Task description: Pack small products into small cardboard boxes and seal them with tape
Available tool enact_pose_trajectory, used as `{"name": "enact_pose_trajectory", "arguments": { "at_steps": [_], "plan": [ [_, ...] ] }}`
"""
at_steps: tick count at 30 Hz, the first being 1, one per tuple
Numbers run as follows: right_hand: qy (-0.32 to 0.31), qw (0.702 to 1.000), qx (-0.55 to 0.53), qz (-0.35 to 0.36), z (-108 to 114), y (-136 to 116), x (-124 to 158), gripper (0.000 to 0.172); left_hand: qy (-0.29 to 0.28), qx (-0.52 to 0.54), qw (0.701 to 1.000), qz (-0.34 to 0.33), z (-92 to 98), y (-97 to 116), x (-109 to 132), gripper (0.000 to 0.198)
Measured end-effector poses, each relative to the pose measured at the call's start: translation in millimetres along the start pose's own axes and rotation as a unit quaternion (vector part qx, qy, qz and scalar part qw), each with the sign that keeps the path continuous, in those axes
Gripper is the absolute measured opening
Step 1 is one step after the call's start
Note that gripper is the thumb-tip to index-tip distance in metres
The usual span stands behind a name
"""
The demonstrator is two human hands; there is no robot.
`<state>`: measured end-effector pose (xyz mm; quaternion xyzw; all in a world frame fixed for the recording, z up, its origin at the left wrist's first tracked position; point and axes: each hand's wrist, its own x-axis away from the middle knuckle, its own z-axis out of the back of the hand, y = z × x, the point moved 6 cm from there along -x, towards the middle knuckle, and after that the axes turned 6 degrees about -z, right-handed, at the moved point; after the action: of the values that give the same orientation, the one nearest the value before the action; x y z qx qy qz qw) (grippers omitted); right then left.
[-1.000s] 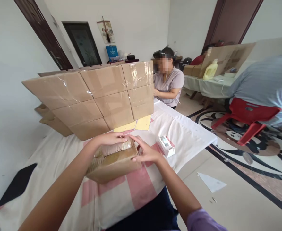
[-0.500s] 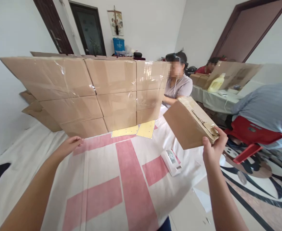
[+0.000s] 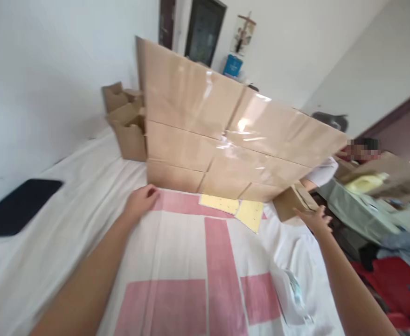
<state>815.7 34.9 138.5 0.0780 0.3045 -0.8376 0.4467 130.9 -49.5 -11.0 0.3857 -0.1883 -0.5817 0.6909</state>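
Observation:
A wall of taped cardboard panels (image 3: pixel 222 140) stands across the bed-like surface in front of me. My left hand (image 3: pixel 141 201) rests by the wall's lower left corner, its fingers curled in with nothing visible in them. At the wall's right end sits a small cardboard box (image 3: pixel 289 205). Beside its near right side is my right hand (image 3: pixel 316 220), with fingers spread; whether it still touches the box I cannot tell. Yellow paper sheets (image 3: pixel 250 213) lie along the wall's foot, partly under it.
A white device with a small screen (image 3: pixel 292 298) lies on the cloth at right, blurred. Open cardboard boxes (image 3: pixel 129 128) stand behind the wall at left. A dark flat object (image 3: pixel 19 205) lies far left. A red chair (image 3: pixel 397 284) stands at right, and people sit beyond.
The small box has moved from my raised right hand down to the wall's right end, and that hand's fingers have spread. My view has turned left and tilted.

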Motion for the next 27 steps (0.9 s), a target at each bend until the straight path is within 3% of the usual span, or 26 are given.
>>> {"name": "enact_pose_trajectory", "arguments": {
  "at_steps": [2,3,5,7,9,12,14,16,20,24,27],
  "plan": [
    [0.008,0.999,-0.035,0.02,5.3,-51.5,18.3,0.108,0.062,0.108,0.992,0.004,2.9,-7.9,-4.5,0.021],
    [0.038,0.994,-0.068,0.074,9.7,-85.9,40.5,0.1,0.081,0.147,0.986,0.002,4.1,-10.5,-6.8,0.021],
    [0.052,0.959,-0.161,0.227,11.8,-163.0,112.2,0.083,0.116,0.186,0.976,-0.008,11.0,-13.3,-10.3,0.022],
    [-0.043,0.899,-0.263,0.348,0.2,-239.5,206.4,0.065,0.144,0.182,0.973,-0.009,25.4,-15.8,-11.0,0.027],
    [-0.16,0.827,-0.342,0.416,-16.7,-311.0,304.3,0.05,0.206,0.134,0.969,-0.026,52.7,-16.8,-7.9,0.033],
    [-0.351,0.742,-0.398,0.41,-57.3,-408.3,421.4,0.055,0.326,0.036,0.944,-0.036,102.2,-21.2,-2.8,0.044],
    [-0.428,0.72,-0.434,0.332,-90.8,-464.2,464.4,0.066,0.369,-0.009,0.929,-0.014,124.1,-28.8,-9.3,0.055],
    [-0.466,0.74,-0.438,0.208,-131.2,-507.6,481.7,0.074,0.371,-0.047,0.927,0.008,130.1,-37.8,-28.0,0.062],
    [-0.416,0.788,-0.452,0.035,-192.4,-550.4,472.6,0.072,0.308,-0.112,0.943,0.051,105.7,-59.2,-86.0,0.058],
    [-0.385,0.799,-0.462,0.027,-224.7,-553.4,456.8,0.07,0.266,-0.14,0.953,0.037,81.8,-69.6,-133.9,0.069],
    [-0.377,0.795,-0.472,0.056,-238.3,-550.7,453.9,0.065,0.269,-0.132,0.953,0.045,82.5,-75.8,-148.1,0.086]
  ]
}}
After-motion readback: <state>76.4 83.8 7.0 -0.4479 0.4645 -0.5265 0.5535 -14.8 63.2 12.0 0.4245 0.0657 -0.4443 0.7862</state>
